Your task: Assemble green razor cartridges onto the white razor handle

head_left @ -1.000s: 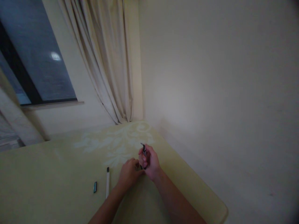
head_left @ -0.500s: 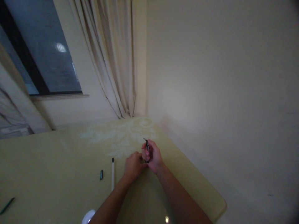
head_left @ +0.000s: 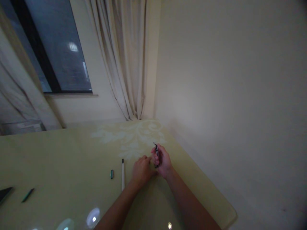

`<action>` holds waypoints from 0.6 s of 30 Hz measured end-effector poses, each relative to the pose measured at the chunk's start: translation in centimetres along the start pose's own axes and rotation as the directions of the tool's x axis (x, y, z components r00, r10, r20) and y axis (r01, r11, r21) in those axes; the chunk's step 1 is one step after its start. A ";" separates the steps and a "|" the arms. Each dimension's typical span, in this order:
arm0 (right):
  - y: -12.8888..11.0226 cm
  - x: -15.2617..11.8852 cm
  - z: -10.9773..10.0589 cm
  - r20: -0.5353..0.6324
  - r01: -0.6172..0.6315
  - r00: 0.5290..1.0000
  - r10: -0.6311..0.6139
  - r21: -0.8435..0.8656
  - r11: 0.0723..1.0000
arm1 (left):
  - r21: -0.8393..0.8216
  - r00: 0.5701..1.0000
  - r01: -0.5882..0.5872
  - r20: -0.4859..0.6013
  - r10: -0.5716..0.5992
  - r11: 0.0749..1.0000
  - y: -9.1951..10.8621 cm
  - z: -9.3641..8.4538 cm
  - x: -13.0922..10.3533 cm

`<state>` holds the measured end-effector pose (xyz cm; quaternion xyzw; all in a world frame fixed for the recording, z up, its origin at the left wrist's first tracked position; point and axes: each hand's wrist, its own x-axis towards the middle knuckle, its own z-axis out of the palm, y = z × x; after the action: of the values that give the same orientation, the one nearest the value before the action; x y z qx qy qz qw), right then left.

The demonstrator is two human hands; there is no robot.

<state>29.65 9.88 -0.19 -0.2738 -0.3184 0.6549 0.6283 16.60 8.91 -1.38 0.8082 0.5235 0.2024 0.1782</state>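
My right hand is closed around a slim black and silver tool, held nearly upright, with a thin bent tip showing above the fingers. Its exact kind is too small and dim to make out. Just left of it, my left hand rests low on the table, thumb and fingers apart around the tool's lower end; whether they touch it is hidden. A white stick with a black end, like a pencil, lies beside my left forearm. Left of that is a small dark green block.
The yellow-green table has a pale leaf pattern and meets the wall on the right. A dark green stick and a dark triangular object lie at far left. Curtains hang behind the table.
The view has turned left, so everything sits farther right and the dark triangular object has come in. My left fingers look a little more spread; my right hand keeps its hold.
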 end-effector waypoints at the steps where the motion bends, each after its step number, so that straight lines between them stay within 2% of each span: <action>1: 0.0 -0.1 0.1 0.003 -0.006 1.000 0.006 -0.002 1.000 | -0.008 1.000 -0.023 -0.004 0.023 1.000 -0.4 -0.8 -0.6; 4: -0.1 -0.5 0.5 0.014 -0.033 0.999 0.033 -0.005 0.999 | -0.011 0.998 -0.037 -0.048 0.037 0.999 -3.9 -4.0 -3.3; 7: 0.3 -0.8 1.0 0.024 -0.065 0.998 0.065 -0.015 0.998 | 0.000 0.995 0.046 -0.094 -0.046 0.999 -10.2 -7.1 -6.4; 9: 0.8 -1.0 1.3 0.028 -0.083 0.996 0.084 -0.026 0.996 | -0.008 0.976 0.165 -0.144 -0.164 0.986 -14.6 -8.2 -8.0; 11: 1.4 -1.2 1.5 0.031 -0.108 0.994 0.109 -0.041 0.993 | -0.028 0.968 0.177 -0.173 -0.180 0.984 -17.8 -8.5 -9.0; 12: 1.7 -1.3 1.6 0.031 -0.122 0.992 0.123 -0.050 0.991 | -0.040 0.973 0.161 -0.162 -0.165 0.986 -18.7 -8.4 -9.3; 14: 2.2 -1.6 1.7 0.032 -0.150 0.988 0.152 -0.067 0.986 | -0.049 0.980 0.132 -0.142 -0.138 0.990 -19.2 -8.2 -9.4; 18: 2.8 -2.2 2.1 0.046 -0.193 0.979 0.198 -0.106 0.976 | -0.011 0.988 0.123 -0.097 -0.123 0.992 -17.8 -8.2 -8.8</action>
<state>26.39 7.47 -1.08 -0.3168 -0.3401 0.7040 0.5370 -4.62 8.33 -4.51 0.7630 0.5800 0.2316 0.1667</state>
